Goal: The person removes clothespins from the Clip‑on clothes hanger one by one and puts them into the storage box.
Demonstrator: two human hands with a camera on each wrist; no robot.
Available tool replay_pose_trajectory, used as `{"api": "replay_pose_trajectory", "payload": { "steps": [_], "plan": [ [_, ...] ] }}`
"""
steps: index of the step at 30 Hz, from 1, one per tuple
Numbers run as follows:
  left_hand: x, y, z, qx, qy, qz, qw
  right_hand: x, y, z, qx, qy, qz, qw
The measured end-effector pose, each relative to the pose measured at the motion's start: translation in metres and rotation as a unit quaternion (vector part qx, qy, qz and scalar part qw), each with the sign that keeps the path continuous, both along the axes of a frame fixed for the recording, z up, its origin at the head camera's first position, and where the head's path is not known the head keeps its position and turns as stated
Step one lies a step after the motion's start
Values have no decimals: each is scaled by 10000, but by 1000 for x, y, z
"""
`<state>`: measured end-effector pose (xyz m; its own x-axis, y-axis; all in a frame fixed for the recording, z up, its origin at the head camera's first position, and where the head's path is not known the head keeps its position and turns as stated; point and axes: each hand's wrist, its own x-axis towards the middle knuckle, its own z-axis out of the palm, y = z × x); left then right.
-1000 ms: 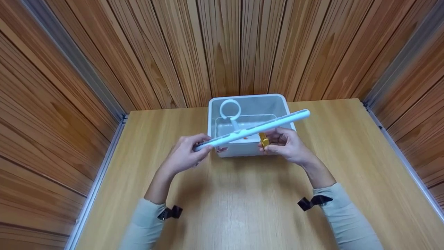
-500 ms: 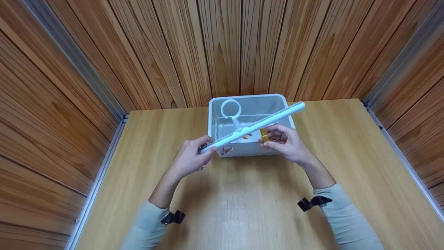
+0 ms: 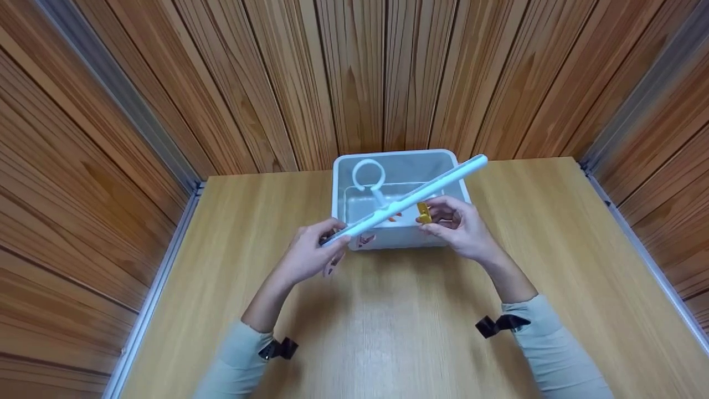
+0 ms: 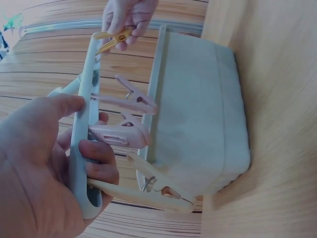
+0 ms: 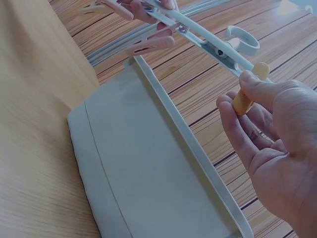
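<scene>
My left hand (image 3: pixel 307 252) grips the near end of a light blue clip hanger (image 3: pixel 410 199). The bar slants up to the right, with its round hook on the far side. Two pink clothespins (image 4: pixel 119 135) and a cream clothespin (image 4: pixel 138 195) hang from its underside in the left wrist view. Between thumb and fingers, my right hand (image 3: pixel 457 227) pinches a yellow clothespin (image 3: pixel 424 213). That clothespin is right by the bar's far half; whether it is fastened there I cannot tell.
Behind and below the hanger stands a pale plastic bin (image 3: pixel 388 238) on the wooden table (image 3: pixel 371 327). Small orange-red items (image 3: pixel 394 216) show inside it, partly covered by the bar. Wood-panelled walls (image 3: pixel 365 77) enclose the table at the back and sides.
The left hand has shifted slightly right, and the hanger's far end has tilted upward. The right hand has moved little, its yellow clothespin a bit higher and turned.
</scene>
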<state>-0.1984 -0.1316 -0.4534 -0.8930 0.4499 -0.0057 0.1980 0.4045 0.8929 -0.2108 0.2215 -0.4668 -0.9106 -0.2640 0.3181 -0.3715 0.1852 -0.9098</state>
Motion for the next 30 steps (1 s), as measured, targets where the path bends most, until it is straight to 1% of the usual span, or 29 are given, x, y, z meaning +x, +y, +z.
{"api": "replay_pose_trajectory", "payload": {
  "steps": [5, 8, 12, 15, 19, 23, 25, 30],
  "plan": [
    [1, -1, 6, -126, 4, -58, 9999, 1, 0, -1, 108, 5, -228, 9997],
    [1, -2, 7, -162, 7, -91, 9998, 2, -2, -2, 29, 97, -265, 9996],
    [1, -3, 8, -243, 12, -217, 9995, 2, -7, -2, -74, 324, -260, 9991],
    [1, -6, 9, -256, 3, -234, 9994, 2, -9, 0, -108, 367, -215, 9990],
    [-2, -10, 7, -97, -12, -180, 9998, 2, -11, 5, -167, 324, -186, 9992],
    [-3, -9, 3, 31, 70, -67, 9999, 0, -10, 9, -277, 327, -94, 9990],
    [-3, -9, 2, 38, 161, -9, 9999, -1, -9, 8, -368, 334, 33, 9988],
    [-4, -8, 2, -19, 384, 8, 9993, -3, -3, 4, -692, 324, 434, 9961]
  ]
}}
